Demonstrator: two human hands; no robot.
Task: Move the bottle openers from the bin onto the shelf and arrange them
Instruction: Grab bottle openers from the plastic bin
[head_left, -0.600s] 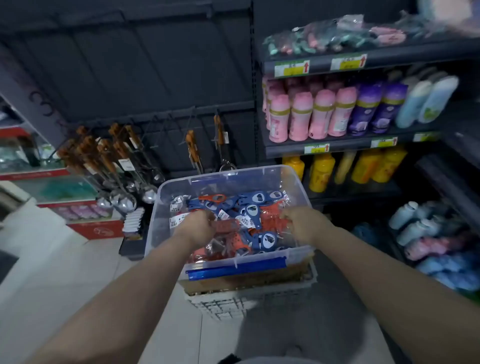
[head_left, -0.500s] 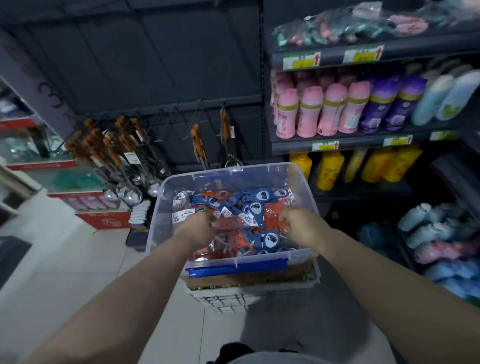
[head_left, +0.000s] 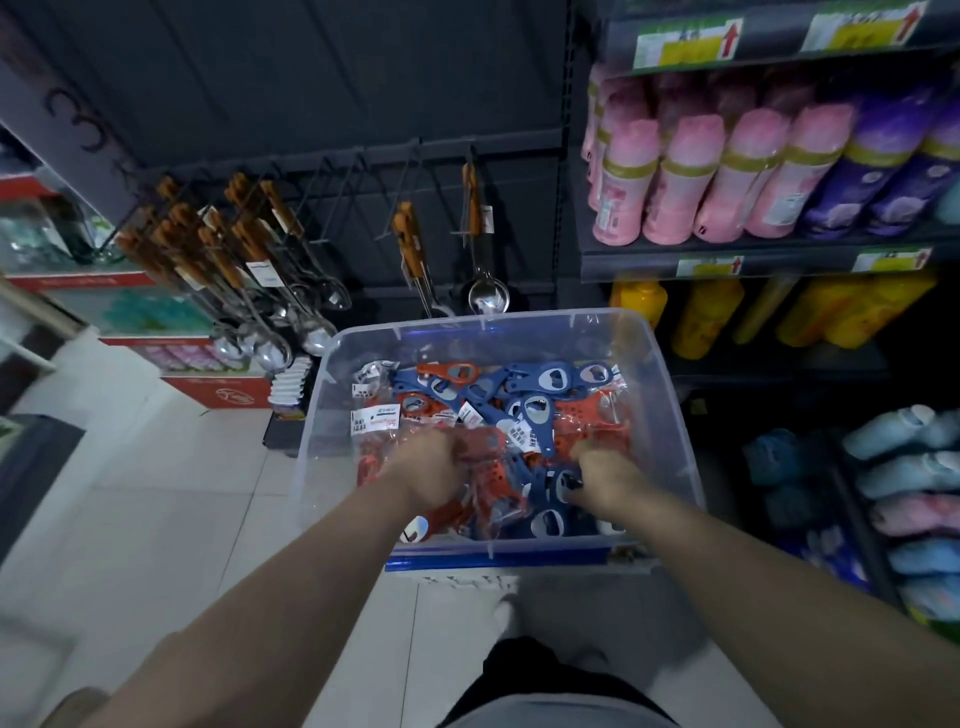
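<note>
Shop aisle, shelves (head_left: 753, 266) of bottles (head_left: 675, 187) at right. One clear bin (head_left: 483, 318) holds a heap of red and blue openers (head_left: 535, 410), too tangled to count. Within it the left hand (head_left: 431, 473) curls round red ones, and the right hand (head_left: 605, 480) curls round blue ones, fingertips hidden.

Dim, bluish store light; motion blur softens everything, wide-angle distortion bends the edges.
</note>
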